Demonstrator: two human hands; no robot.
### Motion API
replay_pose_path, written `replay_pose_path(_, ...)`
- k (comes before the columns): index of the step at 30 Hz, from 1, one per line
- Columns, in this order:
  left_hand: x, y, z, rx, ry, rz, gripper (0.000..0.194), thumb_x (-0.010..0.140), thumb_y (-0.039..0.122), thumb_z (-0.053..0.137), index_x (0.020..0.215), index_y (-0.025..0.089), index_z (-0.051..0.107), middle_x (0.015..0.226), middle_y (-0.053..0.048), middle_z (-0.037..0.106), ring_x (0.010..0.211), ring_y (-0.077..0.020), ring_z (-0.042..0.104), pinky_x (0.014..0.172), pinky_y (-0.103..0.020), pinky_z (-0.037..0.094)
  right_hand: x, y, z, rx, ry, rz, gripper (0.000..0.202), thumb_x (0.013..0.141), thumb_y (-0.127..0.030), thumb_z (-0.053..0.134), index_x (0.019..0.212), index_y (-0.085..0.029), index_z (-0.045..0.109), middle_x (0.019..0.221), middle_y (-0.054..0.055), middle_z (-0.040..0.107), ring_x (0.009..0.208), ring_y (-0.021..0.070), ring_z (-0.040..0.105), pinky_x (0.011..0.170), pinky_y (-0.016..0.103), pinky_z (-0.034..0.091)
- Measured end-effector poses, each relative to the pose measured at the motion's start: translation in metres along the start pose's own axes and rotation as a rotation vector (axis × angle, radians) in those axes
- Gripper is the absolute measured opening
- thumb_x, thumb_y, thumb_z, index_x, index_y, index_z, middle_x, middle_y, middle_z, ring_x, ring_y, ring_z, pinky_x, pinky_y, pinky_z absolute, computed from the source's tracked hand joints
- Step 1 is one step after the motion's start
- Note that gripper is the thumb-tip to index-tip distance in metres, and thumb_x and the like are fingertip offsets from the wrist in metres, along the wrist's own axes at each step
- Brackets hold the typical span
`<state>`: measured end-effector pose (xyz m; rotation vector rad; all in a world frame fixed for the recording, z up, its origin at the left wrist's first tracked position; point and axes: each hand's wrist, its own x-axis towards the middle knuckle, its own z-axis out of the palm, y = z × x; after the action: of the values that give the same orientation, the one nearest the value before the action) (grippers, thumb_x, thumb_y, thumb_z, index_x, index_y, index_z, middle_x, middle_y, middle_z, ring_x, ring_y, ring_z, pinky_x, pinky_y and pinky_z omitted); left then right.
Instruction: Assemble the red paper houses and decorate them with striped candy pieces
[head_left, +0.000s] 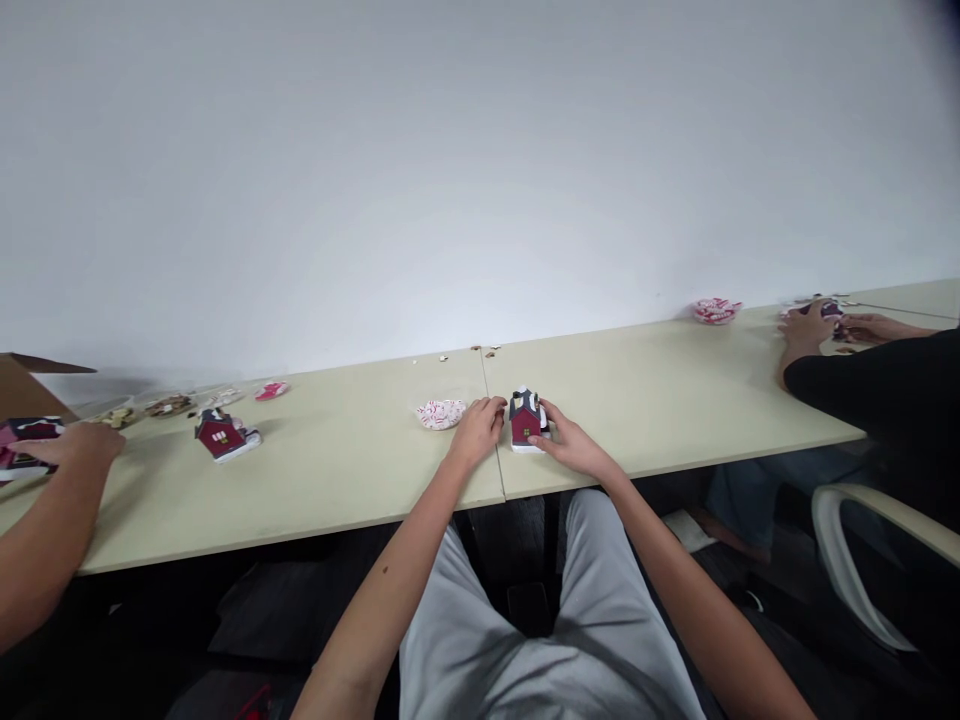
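Note:
A small toy house with dark red walls, a dark roof with white patches and a white base stands upright on the table in front of me. My right hand grips it from the right, thumb on the front wall and fingers behind. Just left of the house, my left hand rests low over the table with its fingers curled together. Whatever those fingers hold, if anything, is too small to make out. A clear bag of white pieces with red marks lies left of my left hand.
Small brown and white bits lie near the wall. Another house stands to the left, near bags of small pieces. A co-worker's hand holds a house at far left; another co-worker's hands work at far right, beside a red-and-white bag.

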<state>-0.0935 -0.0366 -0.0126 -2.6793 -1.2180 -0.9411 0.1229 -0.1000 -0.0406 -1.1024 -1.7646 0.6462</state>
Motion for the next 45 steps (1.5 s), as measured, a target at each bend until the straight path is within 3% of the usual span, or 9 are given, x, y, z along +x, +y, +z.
replay_pose_path(9,0.001,-0.003,0.001,-0.061,0.079,0.011,0.023,0.102,0.026,0.038,0.108,0.02,0.06,0.103,-0.006,0.067,0.097,-0.0195,0.061,0.089,-0.033,0.047,0.001,-0.004,0.001,-0.086,0.132,0.047,0.069,0.087,-0.038,0.069,0.147,-0.02,0.04,0.132,0.013,0.064,0.117,0.0272,0.065,0.101,0.041,0.051)
replay_pose_path(15,0.001,-0.004,0.003,-0.103,0.104,0.061,0.026,0.104,0.034,0.039,0.111,0.019,0.059,0.107,-0.009,0.066,0.105,-0.0207,0.059,0.095,-0.034,0.047,0.001,0.001,0.001,-0.201,0.233,0.089,0.076,0.079,-0.047,0.077,0.144,-0.022,0.045,0.123,0.013,0.067,0.112,0.0301,0.066,0.096,0.043,0.052)
replay_pose_path(18,0.001,-0.003,0.002,-0.107,0.076,0.08,0.027,0.104,0.036,0.039,0.107,0.019,0.06,0.105,-0.008,0.066,0.101,-0.0199,0.059,0.093,-0.034,0.047,0.001,0.002,0.001,-0.236,0.25,0.117,0.086,0.077,-0.055,0.077,0.147,-0.02,0.042,0.131,0.016,0.061,0.119,0.0328,0.062,0.102,0.047,0.049)
replay_pose_path(21,0.0,-0.001,0.002,-0.106,0.042,0.031,0.028,0.104,0.038,0.037,0.109,0.02,0.057,0.098,-0.006,0.066,0.091,-0.0187,0.06,0.083,-0.031,0.047,0.001,0.001,0.002,-0.249,0.268,0.108,0.096,0.076,-0.06,0.076,0.152,-0.017,0.036,0.146,0.02,0.048,0.136,0.0361,0.047,0.113,0.052,0.04)
replay_pose_path(25,-0.001,0.002,0.001,-0.064,0.037,0.042,0.028,0.105,0.037,0.035,0.11,0.021,0.057,0.098,-0.006,0.064,0.093,-0.0187,0.059,0.083,-0.03,0.047,0.002,-0.003,0.0,-0.11,0.212,0.064,0.094,0.083,-0.056,0.069,0.157,-0.018,0.025,0.159,0.017,0.033,0.148,0.0316,0.033,0.119,0.046,0.034)
replay_pose_path(28,-0.001,0.004,-0.002,-0.04,0.039,0.11,0.029,0.104,0.037,0.036,0.109,0.021,0.06,0.1,-0.006,0.063,0.097,-0.0189,0.058,0.088,-0.031,0.046,0.002,-0.005,-0.002,0.009,0.151,0.07,0.087,0.089,-0.051,0.063,0.159,-0.019,0.022,0.156,0.016,0.04,0.143,0.0288,0.042,0.116,0.044,0.038)
replay_pose_path(32,-0.002,0.007,-0.007,-0.058,0.049,0.121,0.03,0.105,0.035,0.035,0.11,0.021,0.061,0.101,-0.007,0.061,0.098,-0.0183,0.057,0.088,-0.03,0.047,0.002,-0.001,-0.001,0.025,0.147,0.021,0.074,0.09,-0.046,0.061,0.154,-0.021,0.033,0.148,0.014,0.049,0.133,0.0275,0.052,0.112,0.045,0.043)
replay_pose_path(41,-0.003,0.005,-0.002,-0.133,0.054,0.098,0.029,0.104,0.032,0.038,0.124,0.02,0.054,0.121,-0.009,0.065,0.114,-0.0201,0.06,0.1,-0.035,0.049,0.002,0.003,-0.001,-0.115,0.294,0.022,0.067,0.083,-0.048,0.069,0.139,-0.02,0.044,0.137,0.015,0.056,0.125,0.0306,0.055,0.108,0.048,0.045)
replay_pose_path(45,-0.002,0.005,-0.002,-0.144,0.064,0.127,0.029,0.104,0.036,0.039,0.12,0.02,0.057,0.116,-0.008,0.067,0.11,-0.0195,0.062,0.097,-0.034,0.05,0.002,0.0,-0.002,-0.112,0.337,0.066,0.071,0.08,-0.049,0.073,0.136,-0.017,0.043,0.132,0.017,0.058,0.12,0.0308,0.058,0.103,0.046,0.048)
